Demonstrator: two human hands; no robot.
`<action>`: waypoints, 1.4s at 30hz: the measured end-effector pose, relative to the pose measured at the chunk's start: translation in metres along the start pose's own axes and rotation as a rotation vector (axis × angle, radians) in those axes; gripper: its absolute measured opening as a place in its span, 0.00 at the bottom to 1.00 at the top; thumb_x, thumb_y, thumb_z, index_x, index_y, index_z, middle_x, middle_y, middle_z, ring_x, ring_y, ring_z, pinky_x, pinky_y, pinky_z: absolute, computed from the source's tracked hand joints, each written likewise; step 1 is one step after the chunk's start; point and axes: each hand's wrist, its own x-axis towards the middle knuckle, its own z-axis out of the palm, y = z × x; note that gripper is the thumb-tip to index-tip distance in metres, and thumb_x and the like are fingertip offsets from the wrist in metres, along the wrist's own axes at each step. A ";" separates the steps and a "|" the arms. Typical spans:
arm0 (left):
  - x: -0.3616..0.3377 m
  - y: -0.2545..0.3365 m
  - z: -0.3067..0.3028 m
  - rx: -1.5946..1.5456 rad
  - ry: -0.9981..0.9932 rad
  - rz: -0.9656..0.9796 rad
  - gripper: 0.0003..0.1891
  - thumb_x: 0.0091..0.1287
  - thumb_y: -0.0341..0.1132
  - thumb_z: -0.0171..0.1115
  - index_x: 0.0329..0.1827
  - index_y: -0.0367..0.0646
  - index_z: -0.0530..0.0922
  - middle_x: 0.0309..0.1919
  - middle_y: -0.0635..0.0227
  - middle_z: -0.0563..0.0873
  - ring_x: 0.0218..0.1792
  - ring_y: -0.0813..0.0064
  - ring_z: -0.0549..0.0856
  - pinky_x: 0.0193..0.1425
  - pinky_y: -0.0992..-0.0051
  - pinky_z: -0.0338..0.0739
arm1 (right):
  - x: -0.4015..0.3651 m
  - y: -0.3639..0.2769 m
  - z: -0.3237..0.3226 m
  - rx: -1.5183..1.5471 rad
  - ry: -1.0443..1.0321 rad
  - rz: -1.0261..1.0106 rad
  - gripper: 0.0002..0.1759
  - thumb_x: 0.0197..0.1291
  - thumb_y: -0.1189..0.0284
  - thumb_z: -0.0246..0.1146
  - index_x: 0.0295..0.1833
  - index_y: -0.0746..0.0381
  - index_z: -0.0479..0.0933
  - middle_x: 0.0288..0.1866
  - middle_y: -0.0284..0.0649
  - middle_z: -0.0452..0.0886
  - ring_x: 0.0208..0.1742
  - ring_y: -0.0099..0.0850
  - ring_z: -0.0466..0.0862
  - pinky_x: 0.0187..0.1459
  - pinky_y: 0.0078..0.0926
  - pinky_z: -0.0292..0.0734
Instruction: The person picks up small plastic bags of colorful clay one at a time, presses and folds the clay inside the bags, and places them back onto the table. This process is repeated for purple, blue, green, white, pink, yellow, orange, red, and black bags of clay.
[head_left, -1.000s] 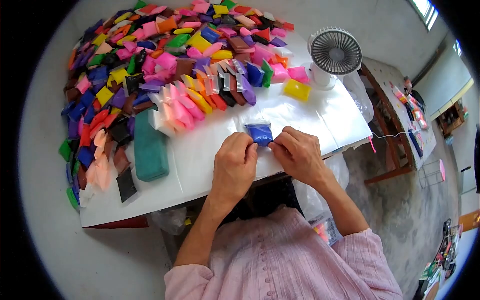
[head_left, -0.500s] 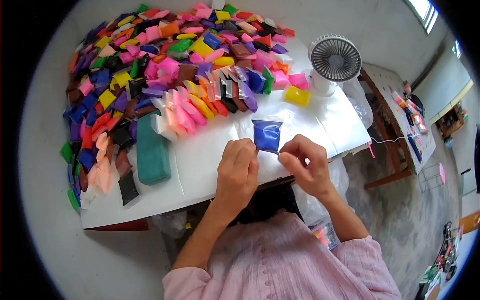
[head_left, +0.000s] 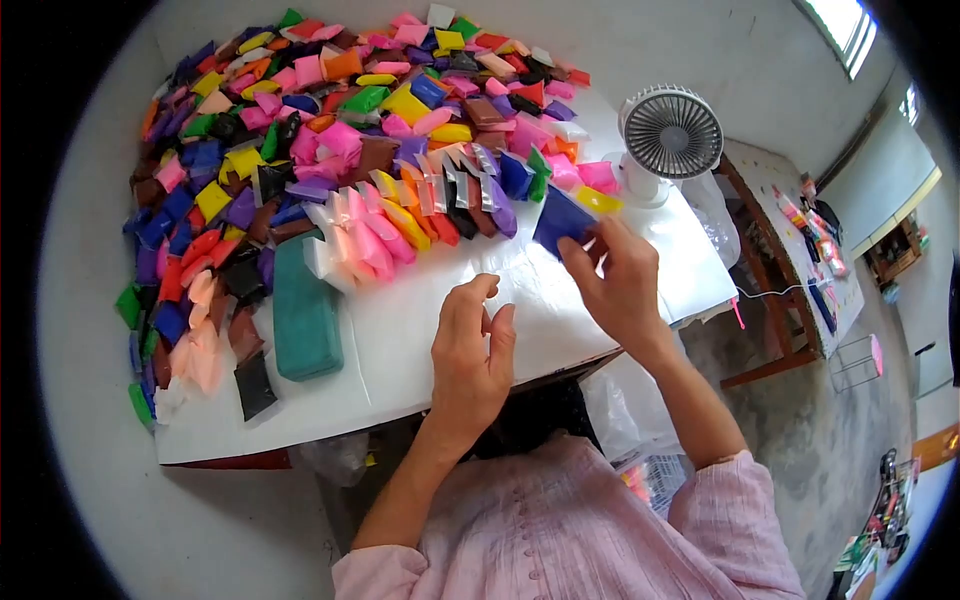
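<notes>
A flat blue packet [head_left: 563,219] is pinched in my right hand [head_left: 622,279], between thumb and fingers, just left of a yellow packet [head_left: 598,200]. My left hand [head_left: 472,343] hovers over the front part of the white table, its thumb and fingers apart with nothing between them. Above it stands a leaning row of clear-edged packets, with pink ones [head_left: 372,243] towards the left and a purple one [head_left: 502,212] at the right end. A green block-like case [head_left: 305,310] lies left of my left hand.
A large heap of coloured packets [head_left: 300,150] covers the back left of the white table [head_left: 390,360]. A white fan [head_left: 670,135] stands at the back right. Beyond it is a second table [head_left: 775,210] with items on it. Plastic bags [head_left: 625,405] hang below the front edge.
My right hand has moved up and away with the blue packet, towards the yellow one. My left hand has let go of the packet and opened, slightly lower than before.
</notes>
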 end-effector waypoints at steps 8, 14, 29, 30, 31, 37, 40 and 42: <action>0.001 -0.004 -0.001 0.000 -0.088 -0.021 0.08 0.67 0.25 0.58 0.47 0.34 0.75 0.37 0.61 0.80 0.27 0.72 0.77 0.32 0.74 0.73 | 0.023 0.038 0.054 -0.380 -0.102 -0.109 0.13 0.57 0.69 0.66 0.42 0.63 0.71 0.38 0.45 0.78 0.33 0.45 0.81 0.33 0.42 0.73; 0.001 -0.004 0.000 0.030 -0.106 0.020 0.07 0.66 0.23 0.58 0.45 0.33 0.75 0.37 0.57 0.79 0.28 0.67 0.79 0.34 0.71 0.76 | 0.020 0.049 0.053 -0.264 -0.131 -0.120 0.13 0.58 0.69 0.64 0.45 0.63 0.73 0.39 0.46 0.79 0.38 0.46 0.81 0.39 0.43 0.74; 0.003 -0.003 0.002 0.040 -0.129 0.026 0.02 0.65 0.23 0.58 0.39 0.33 0.75 0.34 0.58 0.78 0.31 0.63 0.78 0.36 0.69 0.74 | 0.032 0.043 0.050 -0.371 -0.296 -0.116 0.12 0.61 0.68 0.61 0.39 0.67 0.73 0.39 0.51 0.81 0.38 0.48 0.84 0.38 0.44 0.77; 0.002 -0.003 0.002 0.038 -0.131 0.021 0.02 0.65 0.23 0.58 0.38 0.33 0.75 0.34 0.58 0.78 0.31 0.62 0.78 0.36 0.68 0.74 | 0.033 0.043 0.050 -0.374 -0.300 -0.103 0.12 0.61 0.67 0.61 0.39 0.66 0.73 0.40 0.51 0.81 0.38 0.48 0.84 0.38 0.44 0.77; 0.003 -0.002 0.002 0.036 -0.132 0.016 0.02 0.65 0.23 0.58 0.38 0.33 0.75 0.34 0.58 0.78 0.31 0.61 0.78 0.37 0.68 0.74 | 0.033 0.043 0.052 -0.377 -0.304 -0.092 0.12 0.61 0.67 0.61 0.39 0.66 0.73 0.40 0.51 0.81 0.38 0.48 0.84 0.39 0.44 0.77; 0.003 0.000 0.001 0.036 -0.140 0.019 0.03 0.63 0.23 0.59 0.36 0.33 0.74 0.33 0.56 0.78 0.34 0.56 0.78 0.40 0.65 0.74 | 0.032 0.050 0.056 -0.293 -0.243 -0.062 0.14 0.60 0.65 0.62 0.41 0.65 0.75 0.40 0.49 0.81 0.39 0.48 0.83 0.40 0.43 0.76; 0.002 -0.001 0.001 0.023 -0.146 0.031 0.04 0.62 0.22 0.58 0.36 0.33 0.73 0.34 0.54 0.76 0.38 0.51 0.77 0.43 0.59 0.73 | 0.025 0.044 0.044 -0.242 -0.203 -0.060 0.13 0.60 0.65 0.63 0.41 0.64 0.76 0.38 0.48 0.81 0.37 0.47 0.82 0.40 0.42 0.76; 0.002 -0.002 0.002 -0.006 -0.128 0.076 0.03 0.62 0.23 0.58 0.36 0.34 0.73 0.35 0.53 0.76 0.38 0.51 0.77 0.44 0.59 0.74 | 0.018 0.039 0.035 -0.193 -0.200 -0.062 0.11 0.59 0.67 0.64 0.39 0.64 0.76 0.35 0.46 0.81 0.35 0.46 0.82 0.38 0.42 0.75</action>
